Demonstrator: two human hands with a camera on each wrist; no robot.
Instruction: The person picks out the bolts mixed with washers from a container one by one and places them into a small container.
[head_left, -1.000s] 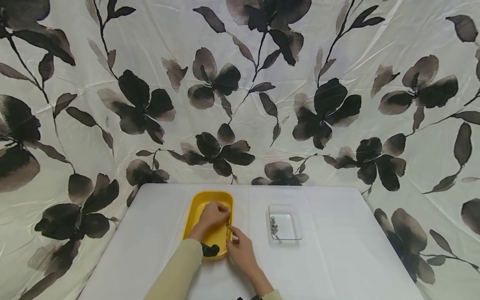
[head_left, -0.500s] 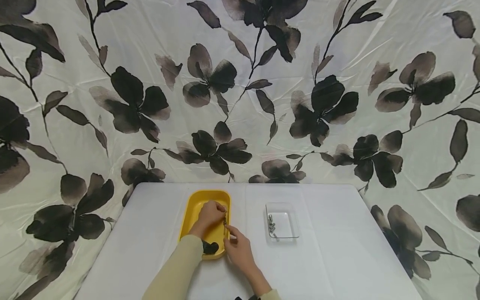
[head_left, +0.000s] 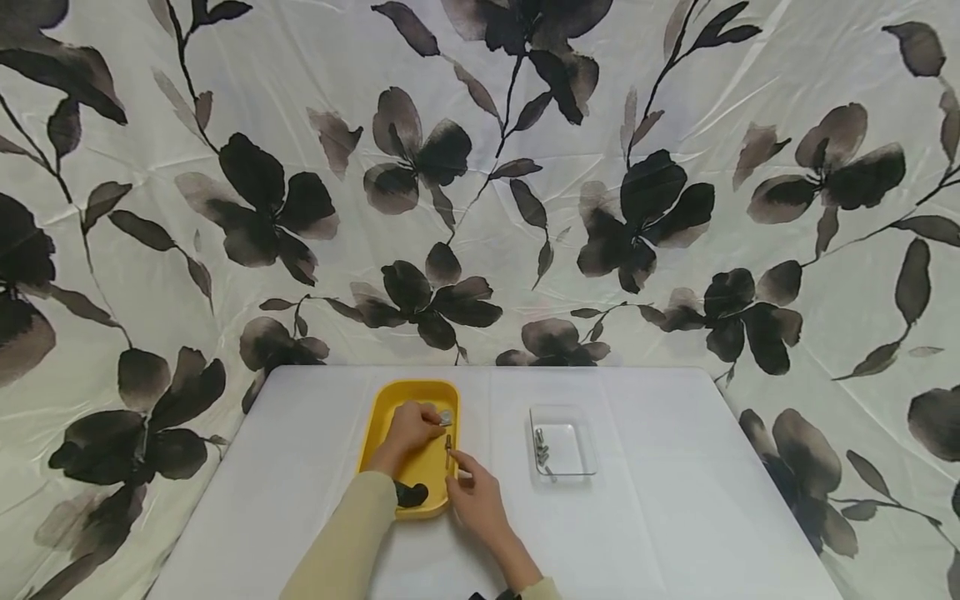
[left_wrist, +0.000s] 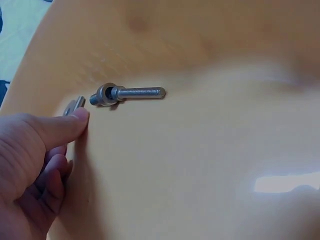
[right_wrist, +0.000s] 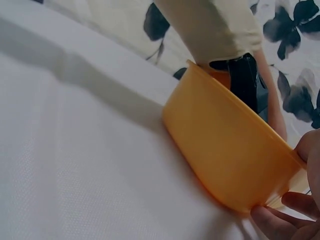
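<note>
A yellow tray (head_left: 390, 408) stands on the white table. My left hand (head_left: 408, 427) is inside it, thumb and fingers pinching a small metal nut (head_left: 446, 417). In the left wrist view the nut (left_wrist: 75, 104) shows at the thumb tip of the left hand (left_wrist: 30, 165). A steel bolt (left_wrist: 131, 93) lies loose on the tray floor beside it, seen from the head as the bolt (head_left: 448, 450) along the right wall. My right hand (head_left: 476, 496) is at the tray's right rim. Its fingers (right_wrist: 300, 202) pinch the tray wall (right_wrist: 225, 150).
A clear shallow dish (head_left: 577, 450) to the right of the yellow tray holds several bolts (head_left: 542, 450). A white cloth covers the table (head_left: 675, 517). A flower-print sheet (head_left: 480, 167) hangs behind and at both sides. A black band (head_left: 411, 494) sits at my left wrist.
Both hands held the bolt together earlier. Now the left hand has drawn away up the tray with the nut, and the bolt lies loose on the tray floor.
</note>
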